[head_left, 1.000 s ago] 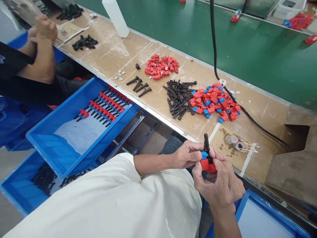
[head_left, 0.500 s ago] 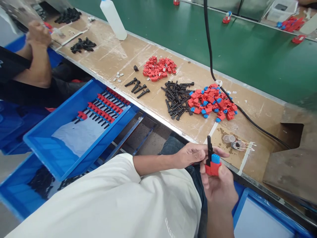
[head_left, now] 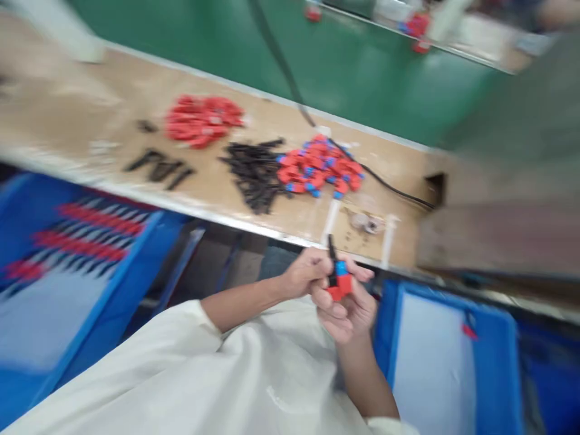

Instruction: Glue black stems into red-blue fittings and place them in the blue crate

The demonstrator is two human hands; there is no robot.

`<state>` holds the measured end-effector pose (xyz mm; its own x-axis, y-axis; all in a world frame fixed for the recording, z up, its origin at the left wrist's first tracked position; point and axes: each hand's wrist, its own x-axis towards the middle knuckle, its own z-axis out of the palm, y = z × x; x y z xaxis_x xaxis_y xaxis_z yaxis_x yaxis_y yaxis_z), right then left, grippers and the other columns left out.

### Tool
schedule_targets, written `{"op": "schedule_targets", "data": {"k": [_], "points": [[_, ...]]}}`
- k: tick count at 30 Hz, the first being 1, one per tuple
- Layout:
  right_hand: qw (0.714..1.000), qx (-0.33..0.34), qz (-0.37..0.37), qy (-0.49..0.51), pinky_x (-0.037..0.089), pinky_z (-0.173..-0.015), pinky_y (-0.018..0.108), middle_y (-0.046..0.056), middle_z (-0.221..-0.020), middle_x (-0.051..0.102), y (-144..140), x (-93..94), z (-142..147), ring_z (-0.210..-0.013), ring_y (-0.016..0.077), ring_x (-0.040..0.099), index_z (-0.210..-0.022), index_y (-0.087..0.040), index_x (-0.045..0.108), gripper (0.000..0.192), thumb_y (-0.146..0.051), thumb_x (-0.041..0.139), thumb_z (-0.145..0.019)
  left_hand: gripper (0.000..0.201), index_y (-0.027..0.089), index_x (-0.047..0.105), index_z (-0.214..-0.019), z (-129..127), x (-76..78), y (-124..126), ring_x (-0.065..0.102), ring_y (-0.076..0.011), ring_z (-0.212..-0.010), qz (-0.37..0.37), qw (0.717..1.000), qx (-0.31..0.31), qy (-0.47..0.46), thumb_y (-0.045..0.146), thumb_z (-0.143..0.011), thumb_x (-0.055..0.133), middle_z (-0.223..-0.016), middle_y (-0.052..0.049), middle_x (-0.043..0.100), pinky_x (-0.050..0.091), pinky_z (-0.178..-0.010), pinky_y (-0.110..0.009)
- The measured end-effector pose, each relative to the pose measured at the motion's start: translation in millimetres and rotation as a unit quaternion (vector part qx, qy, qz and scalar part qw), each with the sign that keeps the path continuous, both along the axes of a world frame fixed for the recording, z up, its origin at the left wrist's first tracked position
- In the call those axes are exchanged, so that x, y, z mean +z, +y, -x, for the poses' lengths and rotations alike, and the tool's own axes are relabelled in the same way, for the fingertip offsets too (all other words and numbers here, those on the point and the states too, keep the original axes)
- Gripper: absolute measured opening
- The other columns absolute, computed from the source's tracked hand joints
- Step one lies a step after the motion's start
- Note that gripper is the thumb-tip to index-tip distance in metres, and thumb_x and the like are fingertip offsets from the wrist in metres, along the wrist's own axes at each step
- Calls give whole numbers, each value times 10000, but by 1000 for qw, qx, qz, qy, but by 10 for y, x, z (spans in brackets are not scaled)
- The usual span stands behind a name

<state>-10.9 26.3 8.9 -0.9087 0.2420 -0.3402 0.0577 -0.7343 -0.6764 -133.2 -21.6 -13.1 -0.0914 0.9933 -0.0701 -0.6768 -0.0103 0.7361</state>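
Close in front of my shirt, my right hand [head_left: 351, 317] grips a small red plastic block [head_left: 341, 289] from below and the right side. A blue piece [head_left: 341, 267] sits on top of the block. Upright beside the blue piece stands a slim black plastic stick [head_left: 332, 249]. My left hand [head_left: 306, 273] has its thumb against the black stick from the left, while other fingers pass behind the pieces. Just beyond the hands, on the worktop, lie a heap of red-and-blue blocks [head_left: 317, 166] and a pile of black sticks [head_left: 256, 175].
Farther left on the worktop [head_left: 217, 208] are a red pile [head_left: 202, 119] and several black pieces [head_left: 158, 166]. Small cups [head_left: 365, 223] stand near the right end. A blue bin [head_left: 113, 296] holds rows of assembled parts; another bin [head_left: 498, 362] has one red-and-black part. A cable [head_left: 394, 190] crosses the worktop.
The view has swung right, with blur, bringing the right-hand bin into sight. My hands are closer together around the red block and black stick.
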Motion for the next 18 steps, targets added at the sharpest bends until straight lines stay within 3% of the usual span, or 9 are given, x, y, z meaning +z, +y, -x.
{"op": "schedule_targets", "data": {"k": [3,5,6,7,8,9,10,14,18], "points": [[1000,-1,-23,5,252,-295,188,1,-659,514,9,-80,-400,-417,62,291,-871,-181,533,649,-809,524,-709,486,169,735,-1109,-119,-50,9,697,-299,-1090,-49,996,-72,31,566,-830,704,-1159,-165,728,526,-975,-424],[988,-98,-108,-44,321,-331,215,39,-694,558,63,-167,-879,-439,77,359,-839,-167,557,696,-844,506,-684,611,210,654,-1297,-193,-87,86,632,-327,-1211,-74,989,-122,35,575,-811,720,-1354,-180,628,493,-1026,-450],[965,-180,-162,-104,341,-354,222,54,-715,575,94,-216,-1170,-455,84,382,-834,-166,562,710,-856,474,-692,659,215,615,-1352,-232,-91,127,603,-336,-1248,-85,983,-157,41,585,-816,710,-1401,-187,590,481,-1039,-459],[921,-267,-211,-190,361,-377,233,76,-772,602,137,-272,-1480,-479,94,415,-866,-166,566,728,-864,438,-703,669,206,601,-1370,-271,-85,165,594,-340,-1255,-95,974,-197,52,591,-830,689,-1402,-195,584,481,-1037,-460],[854,-333,-264,-300,411,-433,252,102,-856,629,199,-337,-1796,-542,114,480,-923,-162,579,749,-863,415,-717,640,188,618,-1351,-308,-70,198,606,-335,-1232,-100,963,-240,67,586,-853,665,-1365,-200,607,491,-1019,-450],[760,-394,-313,-412,451,-490,273,114,-891,640,284,-412,-2104,-598,133,528,-931,-161,586,780,-880,383,-706,592,168,650,-1308,-341,-50,228,630,-320,-1185,-101,951,-278,87,570,-874,645,-1299,-199,644,505,-991,-430],[717,-414,-327,-456,484,-556,299,128,-923,641,392,-498,-2393,-664,157,565,-949,-152,585,793,-881,408,-691,547,153,681,-1255,-372,-29,257,654,-300,-1126,-98,941,-305,105,553,-885,637,-1225,-190,676,516,-961,-404],[603,-423,-360,-573,485,-633,349,92,-748,585,918,-905,-3241,-700,203,569,-853,-130,584,709,-823,532,-712,488,146,720,-1154,-494,7,358,668,-241,-1019,-58,925,-346,147,542,-876,654,-1097,-141,697,516,-908,-335],[513,-385,-417,-644,501,-800,367,76,-953,611,1353,-1345,-3624,-872,184,586,-979,-136,608,450,-577,598,-889,513,151,708,-1146,-614,-44,439,652,-245,-1038,-8,916,-366,166,574,-861,656,-1110,-131,690,511,-877,-317]]}}
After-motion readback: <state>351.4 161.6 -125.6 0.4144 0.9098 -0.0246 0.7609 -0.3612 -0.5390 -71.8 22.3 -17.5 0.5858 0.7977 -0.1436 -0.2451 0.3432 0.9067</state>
